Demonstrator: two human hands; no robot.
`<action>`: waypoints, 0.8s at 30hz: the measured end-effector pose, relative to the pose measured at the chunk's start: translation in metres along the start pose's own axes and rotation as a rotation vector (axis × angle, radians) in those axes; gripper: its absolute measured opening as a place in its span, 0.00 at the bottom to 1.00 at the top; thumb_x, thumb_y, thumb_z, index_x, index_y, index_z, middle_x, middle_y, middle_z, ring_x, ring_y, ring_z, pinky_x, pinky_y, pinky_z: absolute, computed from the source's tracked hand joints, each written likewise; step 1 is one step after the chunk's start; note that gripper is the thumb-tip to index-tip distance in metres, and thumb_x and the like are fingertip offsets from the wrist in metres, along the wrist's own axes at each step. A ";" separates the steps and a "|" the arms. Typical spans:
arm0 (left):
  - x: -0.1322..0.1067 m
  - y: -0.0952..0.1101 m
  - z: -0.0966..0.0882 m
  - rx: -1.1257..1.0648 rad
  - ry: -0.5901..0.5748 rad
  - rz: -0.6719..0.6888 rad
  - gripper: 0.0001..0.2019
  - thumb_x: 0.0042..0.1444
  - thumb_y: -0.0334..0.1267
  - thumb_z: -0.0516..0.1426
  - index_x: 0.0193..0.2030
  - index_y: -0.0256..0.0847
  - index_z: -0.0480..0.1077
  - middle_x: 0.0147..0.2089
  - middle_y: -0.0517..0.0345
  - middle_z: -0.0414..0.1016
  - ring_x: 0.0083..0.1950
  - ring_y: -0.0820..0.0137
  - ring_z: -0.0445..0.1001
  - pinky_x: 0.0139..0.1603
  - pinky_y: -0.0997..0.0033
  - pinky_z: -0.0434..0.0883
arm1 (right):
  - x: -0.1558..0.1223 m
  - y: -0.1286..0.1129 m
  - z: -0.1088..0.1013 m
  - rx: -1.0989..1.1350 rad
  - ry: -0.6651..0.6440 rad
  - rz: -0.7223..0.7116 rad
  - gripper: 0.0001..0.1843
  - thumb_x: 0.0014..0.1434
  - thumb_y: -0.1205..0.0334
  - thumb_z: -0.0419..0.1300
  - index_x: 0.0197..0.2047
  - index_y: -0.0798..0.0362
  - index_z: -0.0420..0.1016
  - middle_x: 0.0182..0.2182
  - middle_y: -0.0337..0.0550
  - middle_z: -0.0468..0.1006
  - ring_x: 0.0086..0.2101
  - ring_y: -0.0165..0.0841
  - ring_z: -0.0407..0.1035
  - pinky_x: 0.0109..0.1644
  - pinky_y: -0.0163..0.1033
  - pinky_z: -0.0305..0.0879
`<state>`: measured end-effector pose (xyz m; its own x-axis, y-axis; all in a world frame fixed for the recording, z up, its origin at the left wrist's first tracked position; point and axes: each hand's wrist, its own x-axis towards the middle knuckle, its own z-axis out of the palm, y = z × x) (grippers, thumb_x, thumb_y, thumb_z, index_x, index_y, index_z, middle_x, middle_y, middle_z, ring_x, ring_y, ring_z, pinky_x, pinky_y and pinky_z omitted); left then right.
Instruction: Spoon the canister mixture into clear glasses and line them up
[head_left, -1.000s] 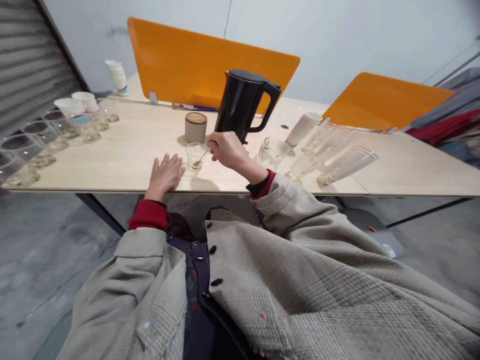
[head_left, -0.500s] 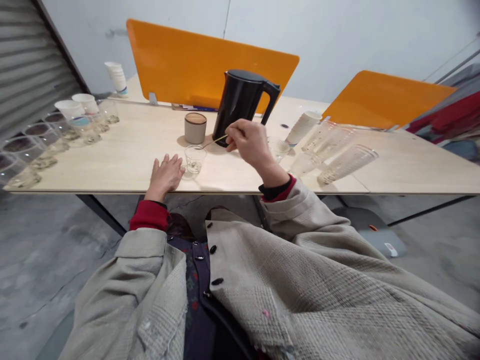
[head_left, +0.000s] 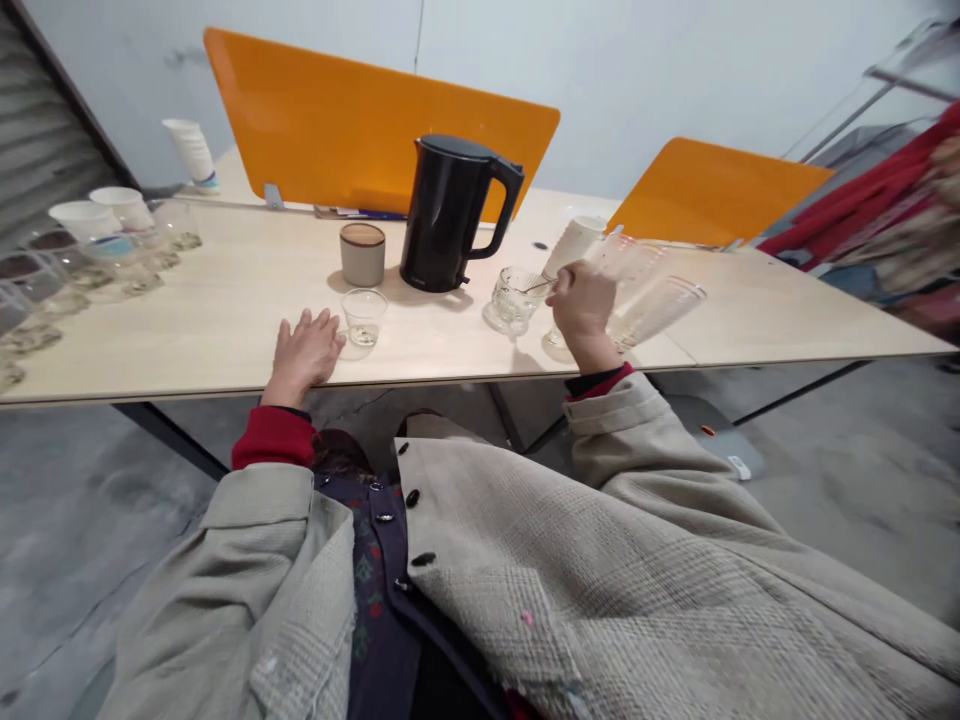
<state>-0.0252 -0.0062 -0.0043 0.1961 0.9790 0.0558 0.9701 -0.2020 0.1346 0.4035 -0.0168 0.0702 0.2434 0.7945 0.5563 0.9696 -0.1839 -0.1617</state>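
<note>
The right hand (head_left: 585,300) is pinching a slim spoon (head_left: 538,287) at the glass bowl (head_left: 517,302); it is looking light and stiff, best held well behind its tip. The left hand (head_left: 304,350) is lying, fingers spread, beside a clear cup (head_left: 364,320).

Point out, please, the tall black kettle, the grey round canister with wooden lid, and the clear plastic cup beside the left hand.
Black kettle (head_left: 439,218), head view: middle of its body.
Grey canister (head_left: 362,264), head view: middle of its front wall.
Clear plastic cup (head_left: 364,319), head view: its near side wall.
</note>
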 end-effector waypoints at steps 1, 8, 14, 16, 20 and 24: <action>0.000 0.000 -0.001 0.003 0.001 0.002 0.32 0.78 0.48 0.38 0.83 0.45 0.57 0.87 0.53 0.51 0.88 0.50 0.46 0.85 0.33 0.46 | 0.001 -0.002 0.003 -0.033 -0.011 0.061 0.23 0.76 0.60 0.47 0.53 0.60 0.83 0.40 0.61 0.86 0.44 0.49 0.81 0.52 0.49 0.72; -0.001 0.002 -0.003 0.016 -0.024 -0.004 0.32 0.78 0.47 0.38 0.83 0.43 0.57 0.88 0.54 0.49 0.88 0.49 0.45 0.86 0.32 0.46 | -0.002 -0.024 0.003 -0.103 -0.151 0.207 0.20 0.74 0.61 0.52 0.56 0.57 0.84 0.46 0.64 0.86 0.50 0.53 0.80 0.54 0.52 0.72; -0.003 0.003 0.001 0.002 0.001 -0.016 0.31 0.78 0.48 0.39 0.83 0.47 0.57 0.87 0.55 0.51 0.88 0.52 0.46 0.86 0.35 0.47 | -0.026 -0.027 -0.031 -0.071 0.048 0.216 0.25 0.73 0.53 0.58 0.66 0.57 0.77 0.53 0.66 0.84 0.54 0.56 0.78 0.58 0.59 0.71; -0.003 0.002 0.002 -0.001 0.001 -0.014 0.31 0.78 0.48 0.39 0.83 0.47 0.57 0.87 0.55 0.51 0.88 0.52 0.46 0.86 0.35 0.47 | -0.039 -0.035 -0.033 0.016 0.130 0.130 0.26 0.74 0.52 0.56 0.67 0.57 0.76 0.57 0.64 0.82 0.58 0.55 0.75 0.61 0.59 0.70; -0.002 0.001 0.002 -0.001 -0.015 -0.010 0.32 0.78 0.48 0.38 0.83 0.44 0.56 0.88 0.54 0.50 0.88 0.51 0.46 0.86 0.35 0.46 | -0.066 -0.072 -0.001 0.257 0.041 -0.159 0.29 0.76 0.47 0.51 0.68 0.56 0.75 0.62 0.60 0.80 0.62 0.51 0.72 0.68 0.58 0.68; -0.002 0.001 0.001 0.012 -0.022 -0.012 0.32 0.78 0.48 0.38 0.83 0.45 0.56 0.88 0.55 0.50 0.88 0.52 0.45 0.86 0.36 0.46 | -0.077 -0.122 0.049 0.321 -0.317 -0.400 0.39 0.77 0.42 0.50 0.79 0.60 0.62 0.78 0.64 0.62 0.75 0.52 0.58 0.78 0.59 0.57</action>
<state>-0.0246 -0.0083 -0.0054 0.1875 0.9817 0.0324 0.9739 -0.1901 0.1238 0.2656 -0.0277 0.0069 -0.2063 0.9088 0.3627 0.9158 0.3098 -0.2556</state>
